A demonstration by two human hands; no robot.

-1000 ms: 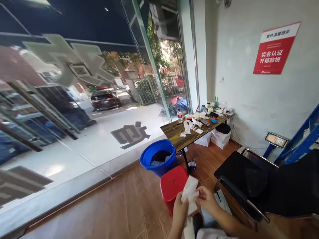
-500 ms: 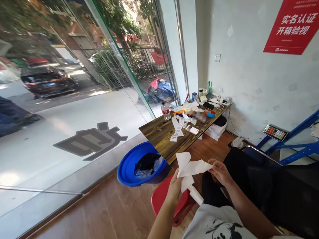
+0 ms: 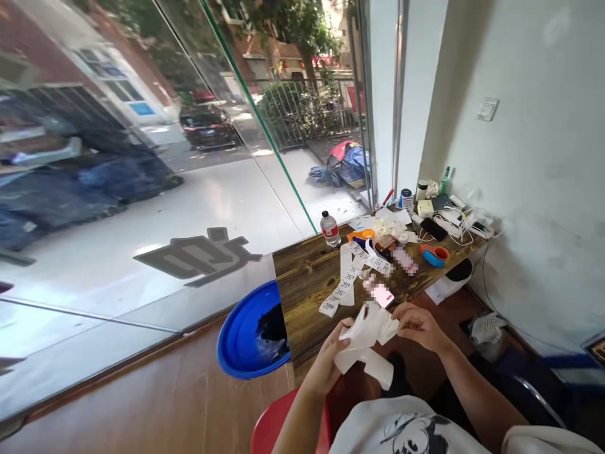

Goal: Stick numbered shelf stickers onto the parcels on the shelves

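Note:
Both my hands hold a crumpled white strip of paper [image 3: 366, 340] low in the middle of the view, just in front of a dark wooden table [image 3: 302, 284]. My left hand [image 3: 331, 359] grips the paper from the left with its fingers wrapped round it. Pinching the paper's upper right end is my right hand [image 3: 418, 326]. A loose end of the paper hangs down between the hands. On the table beyond lie a strip of numbered labels [image 3: 347, 280] and a water bottle [image 3: 329, 228].
A blue bin [image 3: 246, 337] with dark contents stands left of the table, and a red stool [image 3: 278, 429] is below my left arm. Chargers, cables, small bottles and a blue-and-orange tape holder [image 3: 435, 255] crowd the table's far end by the white wall. A glass shopfront fills the left.
The view has swung down and closer to the table. My hands have pulled the paper from a spread shape into a tighter bunch, now over the table's near edge.

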